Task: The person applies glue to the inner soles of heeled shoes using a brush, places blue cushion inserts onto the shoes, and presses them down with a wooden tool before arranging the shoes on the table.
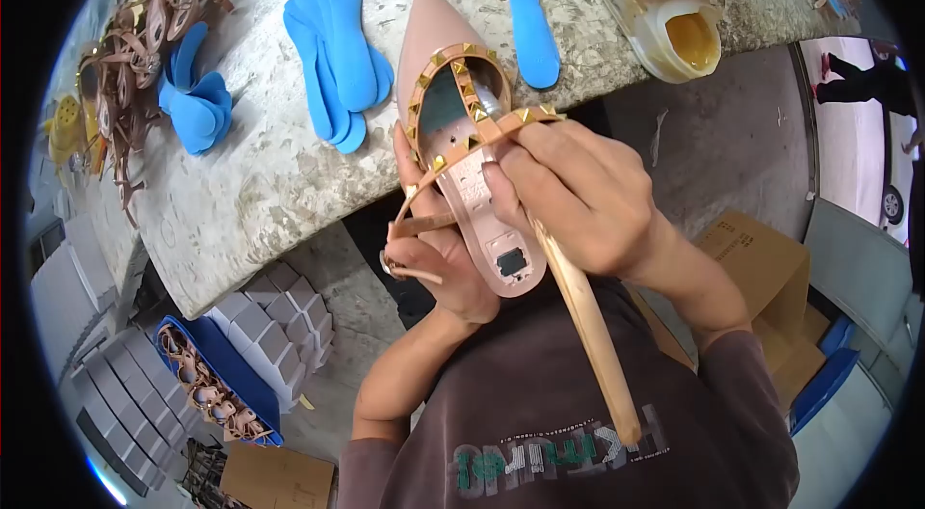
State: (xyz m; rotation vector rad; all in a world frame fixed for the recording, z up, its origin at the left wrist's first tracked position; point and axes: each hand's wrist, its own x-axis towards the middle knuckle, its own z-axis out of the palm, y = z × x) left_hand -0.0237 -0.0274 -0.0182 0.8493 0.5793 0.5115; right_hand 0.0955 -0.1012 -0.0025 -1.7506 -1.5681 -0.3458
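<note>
A pink pointed shoe [436, 22] with gold-studded straps is held in front of me, toe pointing away, inner sole facing up. My left hand [448, 268] is closed around it from below and the left side; a loose ankle strap hangs by the thumb. My right hand [588, 186] grips a long wooden-handled brush [588, 326], its handle slanting back toward my shirt. The brush's shiny front part reaches into the shoe opening under the straps; its tip is hidden. A dark rectangular patch [511, 262] shows at the heel of the sole.
On the worktable [260, 181] lie stacked blue insoles [337, 46], a single blue insole [520, 8] and curled ones [198, 109]. A pot of yellowish glue [692, 39] stands at the table edge. Strappy shoes [135, 56] pile up left. Cardboard boxes [752, 258] stand at right.
</note>
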